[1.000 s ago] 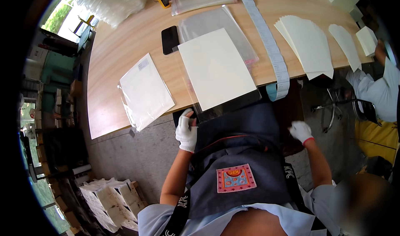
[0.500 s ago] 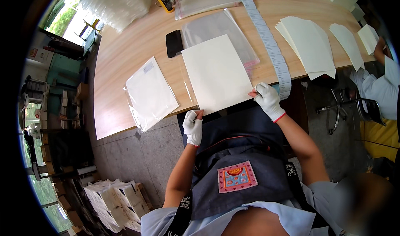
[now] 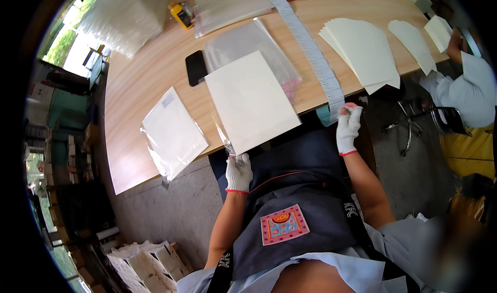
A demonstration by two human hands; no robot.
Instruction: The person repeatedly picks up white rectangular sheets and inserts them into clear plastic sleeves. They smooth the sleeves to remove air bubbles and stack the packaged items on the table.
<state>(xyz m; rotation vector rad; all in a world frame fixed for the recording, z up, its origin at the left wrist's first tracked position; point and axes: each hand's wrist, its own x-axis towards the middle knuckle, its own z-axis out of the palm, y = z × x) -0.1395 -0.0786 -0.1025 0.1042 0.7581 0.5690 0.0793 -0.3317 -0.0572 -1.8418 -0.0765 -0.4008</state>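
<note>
A white sheet of card or stack of paper [image 3: 253, 104] lies at the table's front edge, with a clear plastic bag [image 3: 226, 142] showing along its left side. My left hand [image 3: 239, 174], in a white fingerless glove, is closed on the bag at the sheet's near left corner. In a matching glove, my right hand [image 3: 348, 130] has its fingers closed at the loose end of a long strip of labels [image 3: 316, 60], which hangs over the table edge. To the left lies a bagged white sheet [image 3: 175, 130] with a small label near its top.
Clear bags [image 3: 243, 47] lie behind the sheet, beside a black phone [image 3: 195, 68]. Fanned white sheets [image 3: 365, 52] sit at the right. Further back stand a yellow bottle [image 3: 180, 15] and a large plastic-wrapped bundle [image 3: 124, 16]. Another person [image 3: 461, 86] sits at far right.
My right hand has left the sheet's near right corner and moved right to the label strip's end. My left hand stays at the near left corner. The whole view has shifted.
</note>
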